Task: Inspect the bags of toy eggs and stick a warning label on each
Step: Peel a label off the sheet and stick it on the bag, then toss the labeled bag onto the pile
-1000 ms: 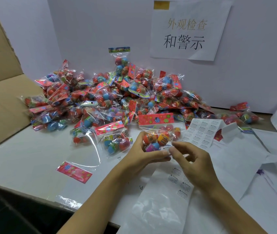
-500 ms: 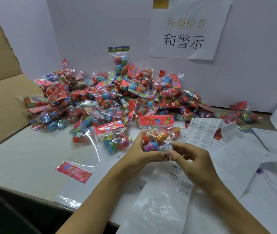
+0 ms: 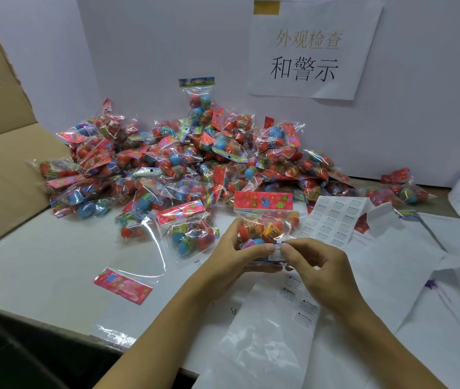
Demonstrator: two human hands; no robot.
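A clear bag of toy eggs (image 3: 265, 223) with a red flowered header stands in front of me, gripped around its lower part by my left hand (image 3: 237, 254). My right hand (image 3: 316, 265) pinches a small white warning label (image 3: 275, 251) against the bag's lower front, thumb and forefinger on it. A sheet of warning labels (image 3: 332, 220) lies just right of the bag. A mostly peeled label backing sheet (image 3: 293, 304) lies under my right wrist.
A big heap of egg bags (image 3: 172, 164) fills the back of the white table. A cardboard box flap (image 3: 1, 164) rises at left. Loose white backing sheets (image 3: 434, 276) cover the right side. An empty bag with red header (image 3: 122, 284) lies front left.
My right hand has brought the label from beside the bag onto its lower front and now presses it there. The left hand keeps holding the bag.
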